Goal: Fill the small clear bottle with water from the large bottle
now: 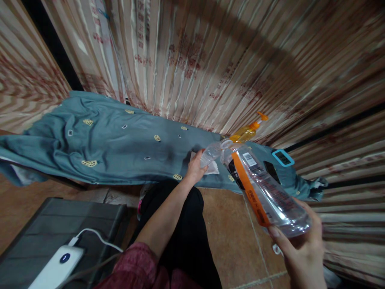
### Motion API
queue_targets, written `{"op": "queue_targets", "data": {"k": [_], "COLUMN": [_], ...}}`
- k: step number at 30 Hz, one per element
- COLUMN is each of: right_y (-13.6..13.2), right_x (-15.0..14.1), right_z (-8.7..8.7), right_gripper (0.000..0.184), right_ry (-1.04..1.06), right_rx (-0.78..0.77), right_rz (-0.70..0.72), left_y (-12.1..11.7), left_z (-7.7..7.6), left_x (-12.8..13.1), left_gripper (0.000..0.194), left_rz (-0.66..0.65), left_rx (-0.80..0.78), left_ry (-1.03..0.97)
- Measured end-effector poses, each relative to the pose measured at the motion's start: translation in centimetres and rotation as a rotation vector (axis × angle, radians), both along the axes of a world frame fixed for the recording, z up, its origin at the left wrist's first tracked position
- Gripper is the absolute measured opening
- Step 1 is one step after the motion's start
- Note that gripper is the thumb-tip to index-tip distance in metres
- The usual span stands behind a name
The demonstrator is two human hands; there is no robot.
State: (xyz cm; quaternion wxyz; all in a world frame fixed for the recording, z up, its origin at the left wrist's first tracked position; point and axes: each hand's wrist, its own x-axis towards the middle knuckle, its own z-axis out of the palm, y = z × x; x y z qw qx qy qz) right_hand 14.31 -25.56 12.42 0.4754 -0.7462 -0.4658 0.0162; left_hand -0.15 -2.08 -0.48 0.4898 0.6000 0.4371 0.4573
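My left hand (196, 167) is closed around a small clear plastic bottle (211, 152), just above the cloth-covered surface. In my right hand (305, 245) is a larger clear plastic bottle (264, 188) with an orange and black label, gripped near its base. This large bottle is tilted, its neck pointing away from me and to the left. The necks of the two bottles come together; whether they touch I cannot tell. Any liquid in them is hard to make out. A white tissue (213, 167) lies beneath my left hand. Behind the necks is an orange pump bottle (245, 132).
A teal cloth (135, 140) with a pineapple pattern covers the narrow surface. A dark phone (271, 171) and a blue-framed device (282, 157) lie at its right. Pleated curtains (186, 60) hang behind. At lower left, a white power bank (57, 267) with a cable rests on a grey box (87, 212).
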Motion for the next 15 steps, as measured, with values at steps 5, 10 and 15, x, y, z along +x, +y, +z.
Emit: {"op": "queue_targets", "data": {"k": [5, 10, 15], "right_y": [0.03, -0.02, -0.08], "right_x": [-0.05, -0.02, -0.14], "right_z": [0.08, 0.08, 0.06], "right_gripper": [0.084, 0.083, 0.084], "right_ry": [-0.045, -0.058, -0.006], "right_rx": [0.009, 0.005, -0.011], "right_rz": [0.01, 0.009, 0.001], "left_y": [0.0, 0.07, 0.15], "left_z": [0.1, -0.07, -0.23], "left_x": [-0.01, 0.05, 0.09], "left_gripper": [0.073, 0.072, 0.073], "left_rz": [-0.018, -0.011, -0.011], "left_rx": [-0.005, -0.008, 0.017], "left_ry": [0.019, 0.012, 0.025]}}
